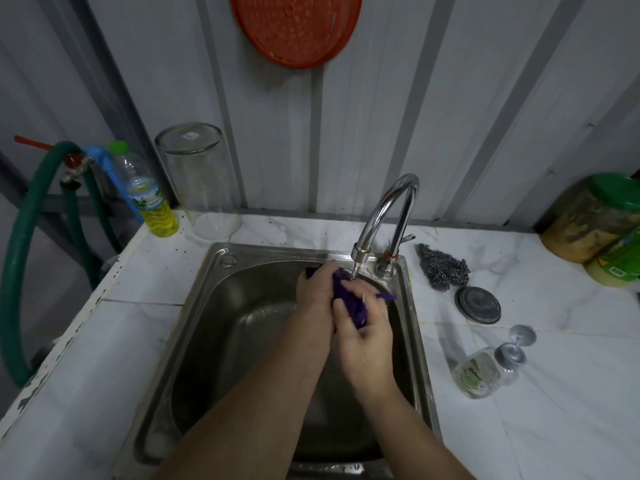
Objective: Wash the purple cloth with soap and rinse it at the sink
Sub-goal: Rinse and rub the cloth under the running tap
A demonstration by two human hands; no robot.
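Head view looks down on a steel sink (214, 327) set in a white marble-patterned counter (519, 427). Just right of the frame's centre, both hands meet over the basin and hold the purple cloth (349, 301) bunched between them, directly under the spout of the chrome tap (388, 216). The left hand (313, 299) has its fingers curled over the cloth's upper end, where a purple corner shows past the knuckles. The right hand (367, 344) grips the lower part, thumb on the near side and fingers wrapped round the far side; a small purple tip sticks out to the right of it. A thin stream of water seems to reach the cloth at the spout, though it is hard to make out. Both forearms come up from the bottom edge of the frame.

On the counter right of the tap lies a steel wool scourer (443, 268), with a round metal lid (478, 304) just below it and a small clear bottle (479, 374) lying on its side lower right. At the right edge stands a green-lidded jar (595, 220). Upper left of the sink are a bottle of yellow liquid (152, 202) and an upturned glass jar (201, 181) side by side. A green hose (24, 244) loops down at the left edge, and a red plastic basket (294, 26) hangs on the wall at the top centre.
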